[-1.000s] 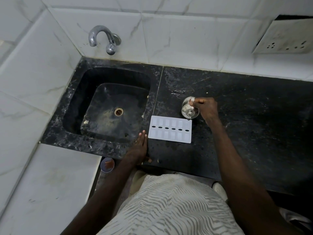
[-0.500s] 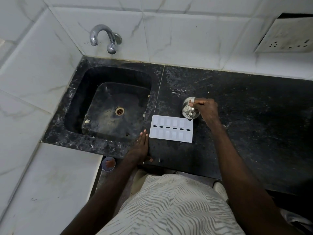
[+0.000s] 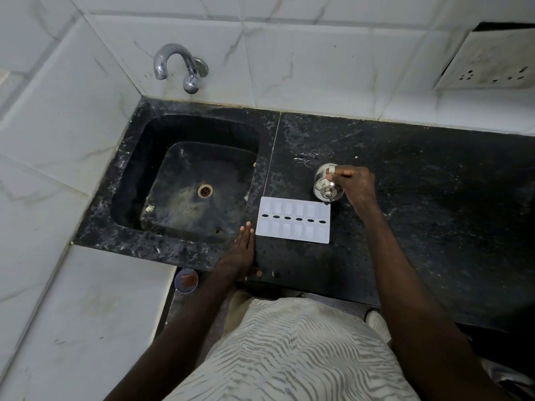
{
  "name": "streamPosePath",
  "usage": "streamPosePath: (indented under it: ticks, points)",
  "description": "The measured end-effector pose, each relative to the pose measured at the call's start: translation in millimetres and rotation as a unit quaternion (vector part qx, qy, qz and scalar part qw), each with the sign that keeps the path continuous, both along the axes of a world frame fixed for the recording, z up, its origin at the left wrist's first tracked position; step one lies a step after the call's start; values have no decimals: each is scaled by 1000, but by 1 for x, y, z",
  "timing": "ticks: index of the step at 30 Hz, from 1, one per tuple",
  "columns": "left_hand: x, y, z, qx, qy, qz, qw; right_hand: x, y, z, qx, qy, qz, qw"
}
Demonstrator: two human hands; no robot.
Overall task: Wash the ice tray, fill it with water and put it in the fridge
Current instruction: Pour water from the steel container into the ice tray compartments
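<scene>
Partly hiding a steel pot (image 3: 325,187), the right hand (image 3: 354,185) grips it; left hand (image 3: 241,251) lies flat, empty.

White marble-look wall tiles (image 3: 289,53); black speckled counter (image 3: 434,212).

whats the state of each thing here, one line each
ice tray: flat on the counter, right of the sink
steel container: tilted, gripped by right hand
left hand: open, flat on counter edge
tap: no water running
sink: no standing water, drain open
</scene>
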State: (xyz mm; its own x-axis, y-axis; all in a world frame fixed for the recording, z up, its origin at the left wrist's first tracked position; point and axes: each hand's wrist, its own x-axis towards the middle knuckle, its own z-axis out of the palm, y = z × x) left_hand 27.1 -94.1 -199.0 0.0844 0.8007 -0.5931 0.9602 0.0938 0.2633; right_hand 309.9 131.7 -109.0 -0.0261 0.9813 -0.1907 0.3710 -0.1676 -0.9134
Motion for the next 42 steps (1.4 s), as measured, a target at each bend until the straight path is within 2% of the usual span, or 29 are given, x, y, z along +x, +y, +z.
streamPosePath:
  ticks: [6,17,42]
  points:
    - [0,0,-1,4,0,5,1000,3,2,-2,-8,10,-14,1000]
    - [-1,-2,-2,13,-7,-1,1000,0,11,14,-54,81,-67,993]
    - [-1,-3,2,15,-30,5,999,-23,5,9,-41,86,-43,995]
